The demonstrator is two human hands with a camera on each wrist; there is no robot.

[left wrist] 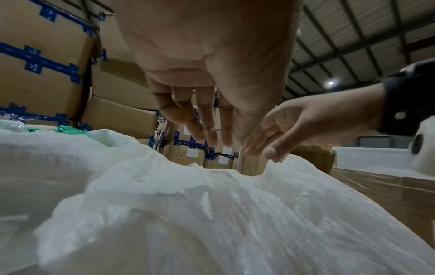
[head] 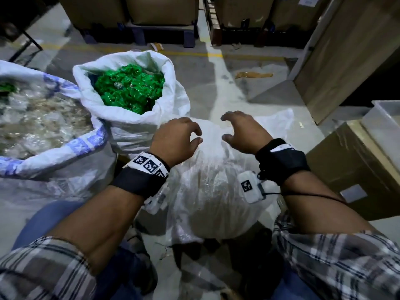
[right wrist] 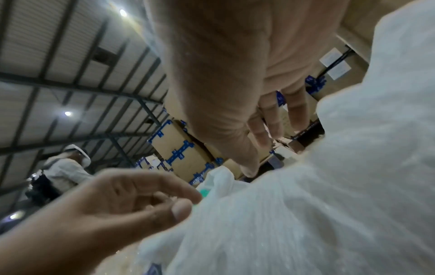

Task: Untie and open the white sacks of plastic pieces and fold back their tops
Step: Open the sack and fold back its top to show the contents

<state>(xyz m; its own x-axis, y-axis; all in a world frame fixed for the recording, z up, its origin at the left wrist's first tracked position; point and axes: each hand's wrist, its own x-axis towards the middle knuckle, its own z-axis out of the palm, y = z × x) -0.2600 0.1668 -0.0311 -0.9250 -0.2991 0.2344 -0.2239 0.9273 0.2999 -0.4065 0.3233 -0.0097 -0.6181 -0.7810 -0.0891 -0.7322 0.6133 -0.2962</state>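
i am looking down at a closed white sack (head: 216,187) standing on the floor between my knees, at 6 o'clock in the head view. its gathered top is bunching up between my hands, near the centre of the view.

my left hand (head: 177,139) is hovering at the 9 o'clock side of the bunched top, fingers loosely curled, thumb and forefinger nearly meeting but pinching nothing that i can see. my right hand (head: 242,131) is hovering at the 3 o'clock side, fingers bent in a relaxed claw, gripping nothing. the two hands are sitting apart with the sack top between them. in the left wrist view the left fingers (left wrist: 207,119) are hanging just above the crumpled fabric; whether they are touching it i cannot tell.

at 10 o'clock an opened sack (head: 129,118) is standing with its top rolled back, showing green plastic pieces (head: 127,89). at 9 o'clock a second opened sack with blue print (head: 60,152) is holding clear plastic pieces (head: 39,124); it is touching the green one.

at 3 o'clock a brown carton (head: 355,169) is sitting just beside the closed sack, with a white tub (head: 385,124) on top of it. stacked cartons on pallets (head: 162,11) are lining the far side at 12 o'clock.
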